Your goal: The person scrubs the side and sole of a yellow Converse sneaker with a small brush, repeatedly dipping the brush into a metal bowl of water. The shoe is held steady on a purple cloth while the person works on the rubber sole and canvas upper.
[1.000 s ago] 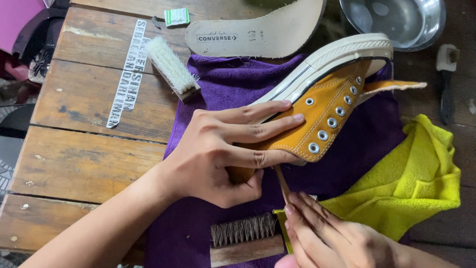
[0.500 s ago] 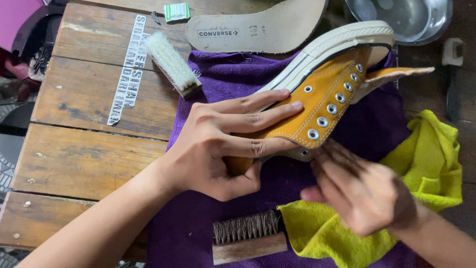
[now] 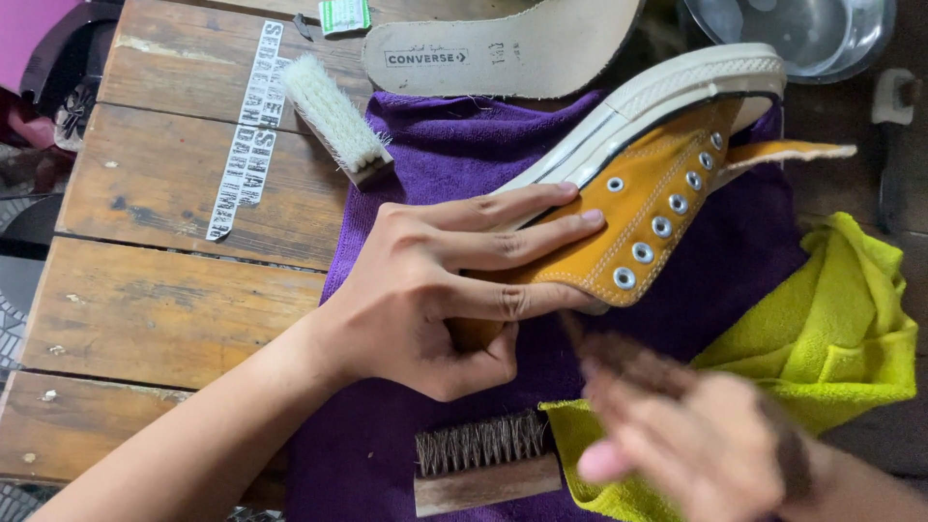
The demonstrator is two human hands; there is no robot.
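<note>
While the left hand [image 3: 435, 290] grips one mustard high-top sneaker [image 3: 657, 193] lying on its side upon a purple cloth [image 3: 464, 145], fingers closed around the heel, the right hand [image 3: 696, 445] is blurred (its grasp cannot be told). Two brushes appear: one white-bristled [image 3: 333, 121], one dark-bristled [image 3: 483, 459]. One yellow cloth [image 3: 831, 329], one insole [image 3: 503, 48] and one metal bowl [image 3: 793, 34] lie nearby.

A shoe-cleaning spot: worn plank table [image 3: 174, 290], brushes [image 3: 333, 121], cloths [image 3: 822, 338] and a metal bowl [image 3: 793, 34].
</note>
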